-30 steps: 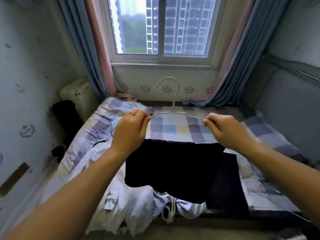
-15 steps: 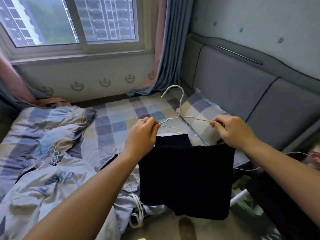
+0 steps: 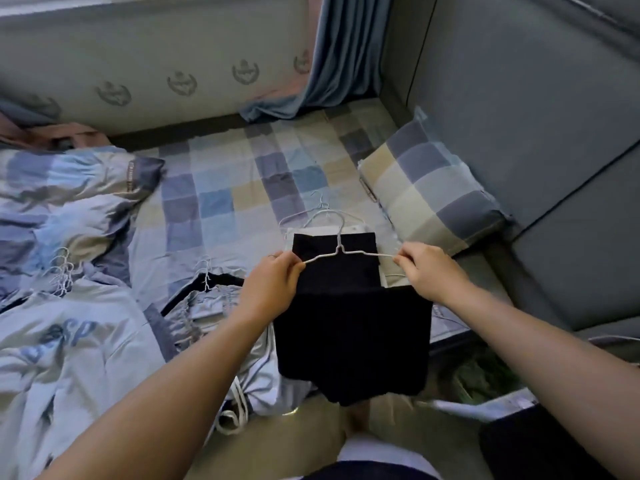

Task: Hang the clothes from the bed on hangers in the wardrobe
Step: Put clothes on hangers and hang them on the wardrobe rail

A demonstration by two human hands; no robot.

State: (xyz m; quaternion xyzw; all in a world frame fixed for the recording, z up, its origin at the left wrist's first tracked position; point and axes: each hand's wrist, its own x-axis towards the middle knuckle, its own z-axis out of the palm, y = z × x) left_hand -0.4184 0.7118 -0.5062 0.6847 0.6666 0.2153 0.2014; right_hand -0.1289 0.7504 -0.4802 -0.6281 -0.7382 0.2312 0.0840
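Observation:
A white wire hanger (image 3: 341, 249) with a black garment (image 3: 353, 337) draped over its bar hangs between my hands above the bed's near edge. My left hand (image 3: 268, 289) pinches the hanger's left end and my right hand (image 3: 424, 271) pinches its right end. Under the hanger, a second dark garment (image 3: 334, 244) lies on the checked bedsheet (image 3: 221, 199) over a light folded item and other wire hangers. To the left lie a light printed shirt (image 3: 65, 341) and a grey striped garment (image 3: 207, 306), each with hangers on it. No wardrobe is in view.
A checked pillow (image 3: 429, 188) leans against the grey padded headboard (image 3: 519, 98) on the right. A crumpled duvet (image 3: 62, 202) fills the left of the bed. A blue curtain (image 3: 332, 53) hangs at the far corner. The floor shows at the bottom.
The view has swung right and down, away from the window toward the headboard. Both hands have kept their hold on the hanger, and the black garment now hangs lower, over the bed's near edge.

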